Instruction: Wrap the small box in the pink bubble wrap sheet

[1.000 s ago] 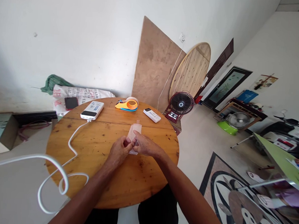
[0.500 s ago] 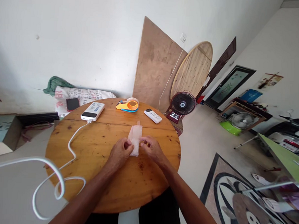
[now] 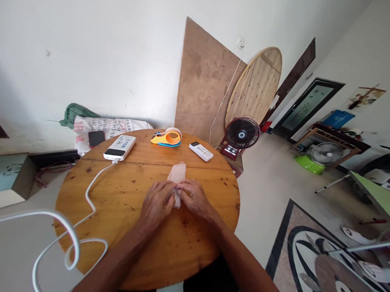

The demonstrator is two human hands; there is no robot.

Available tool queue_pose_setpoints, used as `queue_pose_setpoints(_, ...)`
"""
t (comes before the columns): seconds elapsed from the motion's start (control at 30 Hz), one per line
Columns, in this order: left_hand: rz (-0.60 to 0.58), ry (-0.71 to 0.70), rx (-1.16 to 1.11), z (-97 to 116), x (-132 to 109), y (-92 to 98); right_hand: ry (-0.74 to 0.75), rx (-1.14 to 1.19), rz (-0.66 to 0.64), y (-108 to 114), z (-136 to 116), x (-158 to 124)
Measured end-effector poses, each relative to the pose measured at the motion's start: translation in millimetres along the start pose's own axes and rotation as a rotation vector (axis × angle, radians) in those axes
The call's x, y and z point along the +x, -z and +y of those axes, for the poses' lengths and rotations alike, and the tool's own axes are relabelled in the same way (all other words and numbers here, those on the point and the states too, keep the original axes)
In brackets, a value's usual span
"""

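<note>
A pale, translucent wrapped packet point(image 3: 177, 173) lies on the round wooden table point(image 3: 121, 194) in front of me. My left hand point(image 3: 158, 199) is closed over its left edge, fingers bent and thumb pressed in. From the other side, my right hand point(image 3: 194, 196) also grips the packet, its fingertips meeting those of the left. The packet's middle is hidden under my fingers, while its far end and a short near corner show. What is inside the wrapping cannot be made out.
Behind the packet stands an orange and blue tape dispenser point(image 3: 167, 137). A white power bank point(image 3: 120, 147) with a white cable point(image 3: 90, 189) lies on the left, another white power bank point(image 3: 201, 151) on the right. A dark red fan point(image 3: 241, 134) stands past the table's right edge.
Both hands have closed in on the packet and now meet over its middle. My right hand has moved left onto it. The view has shifted slightly.
</note>
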State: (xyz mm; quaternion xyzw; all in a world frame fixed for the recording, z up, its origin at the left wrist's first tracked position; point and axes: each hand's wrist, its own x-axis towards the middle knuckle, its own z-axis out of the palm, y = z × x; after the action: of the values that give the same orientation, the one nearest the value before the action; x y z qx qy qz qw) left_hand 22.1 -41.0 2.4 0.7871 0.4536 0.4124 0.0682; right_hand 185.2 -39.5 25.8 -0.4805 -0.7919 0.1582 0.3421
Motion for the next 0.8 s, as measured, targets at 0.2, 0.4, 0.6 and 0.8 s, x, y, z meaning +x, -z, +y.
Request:
queue_pose_setpoints(0.2,-0.004,-0.002,0.029,-1,0,-1.2,-0.323,0.256,0.227,2,17,7)
queue_pose_setpoints(0.4,0.031,-0.026,0.033,-1,0,-3.4,-0.733,0.5,0.071,5,32,35)
queue_pose_setpoints(0.6,0.037,-0.031,0.011,-2,-2,-4.2,-0.723,0.564,-0.036,-4,42,61)
queue_pose_setpoints(0.8,0.024,-0.02,0.005,0,-3,-3.7,-0.696,0.627,-0.057,-9,53,71)
